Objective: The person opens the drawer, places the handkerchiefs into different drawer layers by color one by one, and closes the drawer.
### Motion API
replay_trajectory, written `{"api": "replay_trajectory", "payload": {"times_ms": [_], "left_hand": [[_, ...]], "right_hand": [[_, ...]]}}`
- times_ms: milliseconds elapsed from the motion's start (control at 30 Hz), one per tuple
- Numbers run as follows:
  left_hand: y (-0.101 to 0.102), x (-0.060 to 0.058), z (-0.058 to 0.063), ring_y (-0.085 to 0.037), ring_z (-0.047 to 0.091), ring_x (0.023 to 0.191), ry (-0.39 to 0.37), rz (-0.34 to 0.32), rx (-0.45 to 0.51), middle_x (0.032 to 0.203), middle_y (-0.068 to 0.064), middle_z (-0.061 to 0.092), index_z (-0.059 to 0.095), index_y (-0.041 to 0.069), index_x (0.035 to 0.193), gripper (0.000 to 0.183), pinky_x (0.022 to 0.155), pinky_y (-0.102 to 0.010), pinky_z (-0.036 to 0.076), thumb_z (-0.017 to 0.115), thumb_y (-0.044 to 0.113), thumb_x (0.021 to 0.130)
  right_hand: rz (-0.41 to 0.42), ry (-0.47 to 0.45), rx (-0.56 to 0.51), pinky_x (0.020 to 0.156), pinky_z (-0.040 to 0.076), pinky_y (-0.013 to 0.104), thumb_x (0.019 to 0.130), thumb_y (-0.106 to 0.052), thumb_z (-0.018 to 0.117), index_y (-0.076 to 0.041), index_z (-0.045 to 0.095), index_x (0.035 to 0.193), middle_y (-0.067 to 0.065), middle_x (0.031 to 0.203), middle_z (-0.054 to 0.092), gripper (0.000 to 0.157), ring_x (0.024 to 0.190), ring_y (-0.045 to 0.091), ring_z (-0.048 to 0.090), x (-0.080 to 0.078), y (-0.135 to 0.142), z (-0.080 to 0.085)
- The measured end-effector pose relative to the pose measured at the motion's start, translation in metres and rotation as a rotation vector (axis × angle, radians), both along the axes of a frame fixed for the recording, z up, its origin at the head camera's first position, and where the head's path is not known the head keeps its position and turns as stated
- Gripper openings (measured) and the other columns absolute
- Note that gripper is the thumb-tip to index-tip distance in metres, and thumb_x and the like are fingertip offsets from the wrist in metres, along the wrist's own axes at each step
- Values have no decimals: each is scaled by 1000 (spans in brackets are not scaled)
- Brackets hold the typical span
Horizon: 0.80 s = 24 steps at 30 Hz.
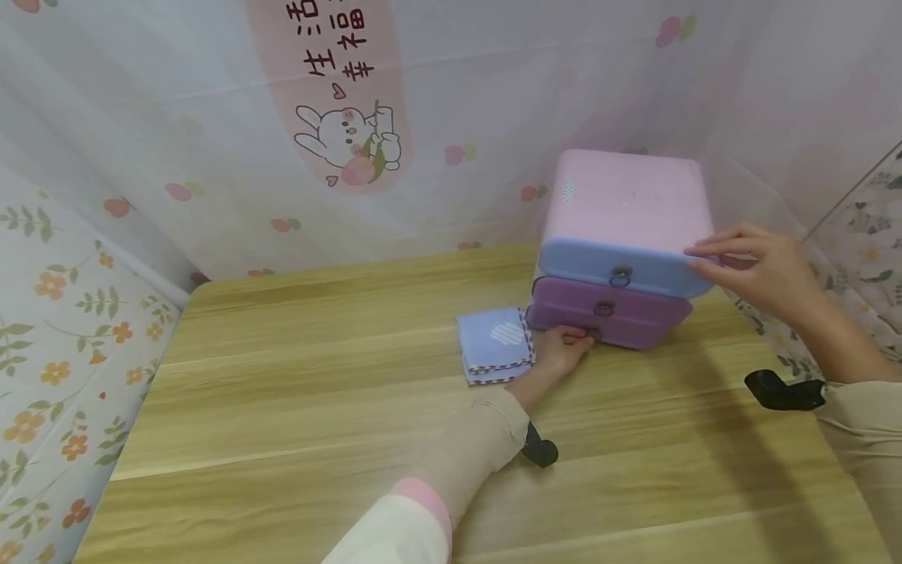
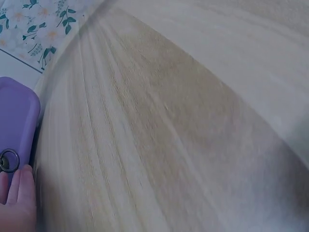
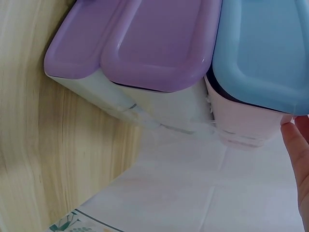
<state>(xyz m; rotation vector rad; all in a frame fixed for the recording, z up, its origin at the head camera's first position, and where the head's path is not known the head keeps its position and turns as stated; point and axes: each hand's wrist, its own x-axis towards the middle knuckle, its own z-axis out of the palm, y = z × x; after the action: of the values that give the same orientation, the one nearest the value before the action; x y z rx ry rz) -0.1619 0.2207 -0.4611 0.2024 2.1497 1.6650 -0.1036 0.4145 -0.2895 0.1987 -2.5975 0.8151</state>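
A small chest of drawers has a pink top [image 1: 634, 200], a blue upper drawer front [image 1: 620, 262] and two purple drawer fronts [image 1: 634, 301] below. My left hand [image 1: 553, 352] pinches the metal ring pull [image 1: 593, 332] of the lowest drawer. Only its fingertips show beside that ring in the left wrist view; the thumb is hidden there. At the top right corner, my right hand [image 1: 768, 270] grips the blue front and the pink edge. A finger [image 3: 295, 140] of it touches the pink side in the right wrist view.
Left of the chest lies a folded blue cloth [image 1: 496, 341] with a checked border, close to my left wrist. The wooden table [image 1: 303, 392] reaches back to a printed curtain [image 1: 458, 117]. Black wrist mounts [image 1: 782, 390] stick out from both sleeves.
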Motion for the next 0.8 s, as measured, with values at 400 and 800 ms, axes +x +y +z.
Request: {"api": "replay_trajectory", "payload": {"times_ms": [400, 800], "left_hand": [[21, -10, -36, -18, 64, 69, -147, 54, 189, 79, -9, 67, 65, 0, 95, 21, 59, -26, 52, 65, 16, 81], [14, 4, 2, -28, 63, 62, -120, 123, 116, 65, -12, 65, 64, -2, 80, 10, 44, -27, 49, 67, 7, 78]], "right_hand": [[5, -6, -32, 63, 38, 1, 74, 0, 68, 0, 68, 91, -20, 88, 53, 17, 80, -7, 47, -2, 1, -3], [12, 68, 51, 52, 35, 10, 70, 1, 70, 2, 68, 87, -24, 85, 52, 17, 72, -2, 45, -3, 3, -4]]}}
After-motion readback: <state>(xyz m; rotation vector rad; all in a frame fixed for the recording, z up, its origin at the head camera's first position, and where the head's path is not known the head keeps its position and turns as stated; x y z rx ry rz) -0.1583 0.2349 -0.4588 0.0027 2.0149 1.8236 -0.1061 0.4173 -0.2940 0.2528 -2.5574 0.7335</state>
